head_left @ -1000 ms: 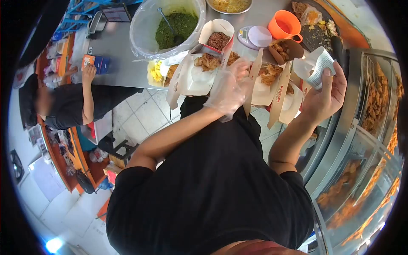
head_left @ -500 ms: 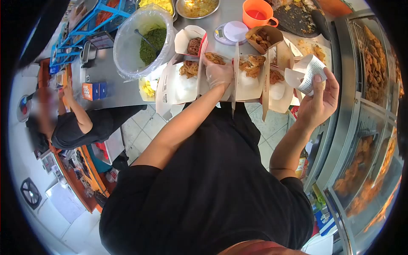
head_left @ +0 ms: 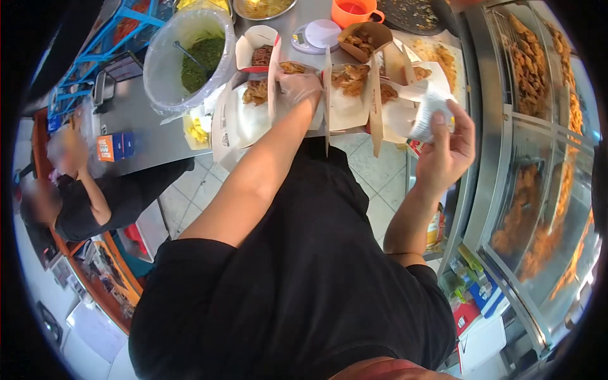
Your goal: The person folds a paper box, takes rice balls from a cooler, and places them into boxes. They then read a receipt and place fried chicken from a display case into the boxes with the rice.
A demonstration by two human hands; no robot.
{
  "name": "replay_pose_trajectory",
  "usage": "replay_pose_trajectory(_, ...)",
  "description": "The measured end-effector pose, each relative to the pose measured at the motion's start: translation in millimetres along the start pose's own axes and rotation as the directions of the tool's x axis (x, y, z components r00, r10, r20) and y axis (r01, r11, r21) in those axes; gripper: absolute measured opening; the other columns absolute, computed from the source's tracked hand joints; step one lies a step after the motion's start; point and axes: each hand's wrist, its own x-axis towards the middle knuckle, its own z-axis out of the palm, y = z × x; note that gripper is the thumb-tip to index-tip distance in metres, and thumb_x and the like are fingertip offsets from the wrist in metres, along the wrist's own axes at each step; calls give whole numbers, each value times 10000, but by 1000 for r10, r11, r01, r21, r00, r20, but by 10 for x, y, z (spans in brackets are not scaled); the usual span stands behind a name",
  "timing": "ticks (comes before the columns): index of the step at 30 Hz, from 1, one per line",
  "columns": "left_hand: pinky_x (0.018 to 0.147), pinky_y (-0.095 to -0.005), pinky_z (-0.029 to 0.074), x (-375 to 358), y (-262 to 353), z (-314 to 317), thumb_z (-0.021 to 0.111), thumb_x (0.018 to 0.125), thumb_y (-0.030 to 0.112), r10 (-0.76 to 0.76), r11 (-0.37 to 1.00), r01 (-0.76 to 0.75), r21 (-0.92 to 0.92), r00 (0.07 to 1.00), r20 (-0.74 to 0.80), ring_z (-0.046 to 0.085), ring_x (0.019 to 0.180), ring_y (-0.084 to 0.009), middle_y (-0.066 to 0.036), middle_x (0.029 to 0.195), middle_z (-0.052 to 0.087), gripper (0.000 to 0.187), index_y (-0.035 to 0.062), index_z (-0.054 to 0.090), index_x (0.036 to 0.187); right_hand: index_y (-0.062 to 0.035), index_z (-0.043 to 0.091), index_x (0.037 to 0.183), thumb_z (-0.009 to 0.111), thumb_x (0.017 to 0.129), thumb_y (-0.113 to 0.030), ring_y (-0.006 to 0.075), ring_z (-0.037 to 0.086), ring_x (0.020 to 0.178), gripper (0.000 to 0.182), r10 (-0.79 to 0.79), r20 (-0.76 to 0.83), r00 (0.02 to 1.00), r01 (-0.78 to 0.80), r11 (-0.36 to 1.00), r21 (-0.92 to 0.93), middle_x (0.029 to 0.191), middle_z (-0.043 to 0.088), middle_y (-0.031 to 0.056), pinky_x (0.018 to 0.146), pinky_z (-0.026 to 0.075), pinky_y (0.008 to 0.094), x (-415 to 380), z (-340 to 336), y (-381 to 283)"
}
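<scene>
My left hand [head_left: 299,87], in a clear plastic glove, reaches into an open takeaway box in the middle of the row. Its fingers are closed at a piece of fried chicken [head_left: 292,66]; the fingertips are partly hidden. Beside it stand other open boxes with white rice [head_left: 347,106] and fried chicken [head_left: 350,77]. At the right end of the row, my bare right hand [head_left: 448,142] is raised, thumb and fingers pinching a white paper [head_left: 430,115] with small print, curled at its left side.
Behind the boxes are a carton of dark reddish food [head_left: 261,56], a purple scale [head_left: 322,33], an orange mug [head_left: 352,11] and a brown carton of fried pieces [head_left: 360,43]. A plastic-lined tub of green food [head_left: 202,63] stands left. A glass food cabinet [head_left: 532,164] borders the right; another person [head_left: 85,206] is at far left.
The whole view has shifted, so the counter appears further left and higher. Both hands keep much the same places at the boxes. The other person's hand has come up near a pale, blurred object.
</scene>
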Motion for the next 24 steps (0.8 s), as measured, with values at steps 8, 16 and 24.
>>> replay_pose_trajectory(8,1040,-466,480,224,-107,178,643,884,175,69,997,-69,45,998,-3,613,1219,-394,-238,1334,603,567,96,438,1407,52,661,1168,674,920,85,121,603,1012,250,4,120,993,-5,1000,9,1129,600,76,838,520,242,-345,25,-217)
replay_pose_trajectory(16,1018,-474,486,240,57,238,643,888,157,51,986,-42,160,997,-55,671,1127,-377,-201,1192,681,415,89,488,1267,47,658,1168,683,935,38,143,612,1036,235,28,240,970,-46,997,68,1168,608,90,886,528,285,-73,-346,-99)
replay_pose_trajectory(24,932,-468,544,126,264,279,683,841,213,11,995,13,98,972,-233,700,1074,-374,-231,1100,709,476,53,497,1249,59,665,1146,670,916,80,142,633,1023,231,42,377,925,-56,998,26,1201,609,101,841,540,263,833,-1350,128)
